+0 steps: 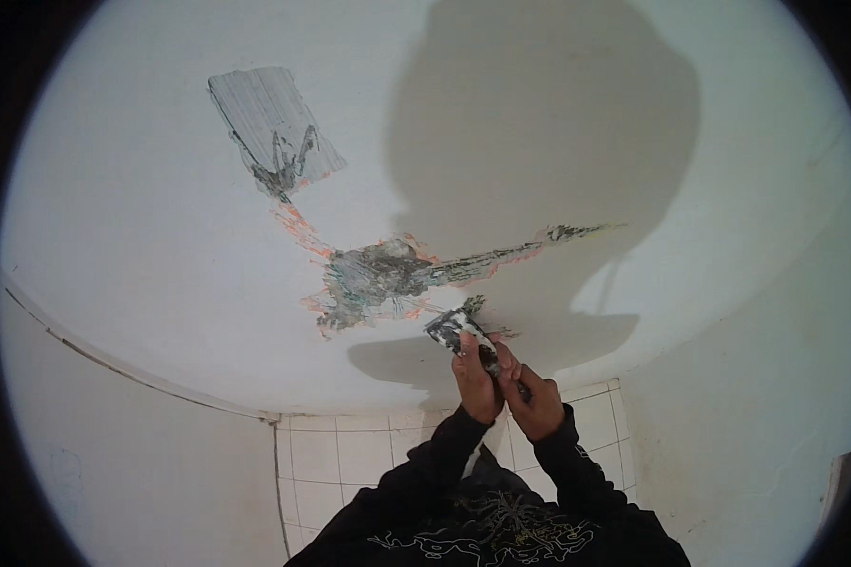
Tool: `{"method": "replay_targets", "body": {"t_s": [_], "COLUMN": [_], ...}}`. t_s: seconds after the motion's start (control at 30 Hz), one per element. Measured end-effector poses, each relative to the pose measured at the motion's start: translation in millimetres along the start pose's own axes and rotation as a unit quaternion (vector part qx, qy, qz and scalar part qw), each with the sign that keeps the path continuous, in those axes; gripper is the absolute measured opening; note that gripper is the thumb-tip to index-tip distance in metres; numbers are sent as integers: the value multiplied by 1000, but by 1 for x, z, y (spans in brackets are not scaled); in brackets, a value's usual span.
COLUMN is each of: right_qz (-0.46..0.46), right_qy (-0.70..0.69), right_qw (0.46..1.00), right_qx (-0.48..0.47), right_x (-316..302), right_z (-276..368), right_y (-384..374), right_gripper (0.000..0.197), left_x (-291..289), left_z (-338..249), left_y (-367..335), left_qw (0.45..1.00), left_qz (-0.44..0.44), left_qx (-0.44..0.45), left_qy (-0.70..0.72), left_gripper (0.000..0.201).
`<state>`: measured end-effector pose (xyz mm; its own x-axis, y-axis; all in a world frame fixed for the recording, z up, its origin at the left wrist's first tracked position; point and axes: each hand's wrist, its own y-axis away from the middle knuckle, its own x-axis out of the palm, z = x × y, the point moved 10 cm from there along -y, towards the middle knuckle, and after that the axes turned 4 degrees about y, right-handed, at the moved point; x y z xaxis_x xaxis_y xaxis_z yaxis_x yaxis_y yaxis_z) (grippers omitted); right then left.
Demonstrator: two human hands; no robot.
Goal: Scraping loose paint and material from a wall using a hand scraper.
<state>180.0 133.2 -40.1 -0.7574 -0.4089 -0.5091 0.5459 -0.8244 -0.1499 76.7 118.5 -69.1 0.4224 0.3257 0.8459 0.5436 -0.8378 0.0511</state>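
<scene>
At the wall [161, 217], left hand [478, 380] and right hand [536, 404] grip a smeared scraper [450, 327] beside the gray patch [378, 274].
Too steep an angle could gouge the wall; shadow [591, 335] might hide the damage.

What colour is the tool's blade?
The blade: mottled dark grey and white, seen best in the head view.

1 head-worn fisheye view, downward across fingers [469, 355] to near wall [161, 246]
</scene>
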Motion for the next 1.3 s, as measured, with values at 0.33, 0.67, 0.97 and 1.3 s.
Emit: {"method": "replay_targets", "body": {"t_s": [0.33, 0.67, 0.97, 1.3], "right_qz": [-15, -37, -11, -3], "right_qy": [-11, -42, -117, -128], "right_qw": [1000, 997, 993, 992], "right_qx": [-8, -49, -22, -9], "right_x": [1, 8, 12, 17], "right_z": [1, 9, 26, 22], "right_y": [-3, -6, -6, -4], "right_gripper": [14, 17, 17, 16], "left_x": [6, 11, 22, 21], "left_z": [-5, -21, -44, -46], "left_y": [-6, -6, 2, 2], "left_qw": [999, 997, 995, 993], "left_qz": [4, -16, -45, -53], "left_qx": [6, 44, 44, 41], "left_qy": [-32, -67, -77, -95], "left_gripper": [48, 49, 47, 47]}}
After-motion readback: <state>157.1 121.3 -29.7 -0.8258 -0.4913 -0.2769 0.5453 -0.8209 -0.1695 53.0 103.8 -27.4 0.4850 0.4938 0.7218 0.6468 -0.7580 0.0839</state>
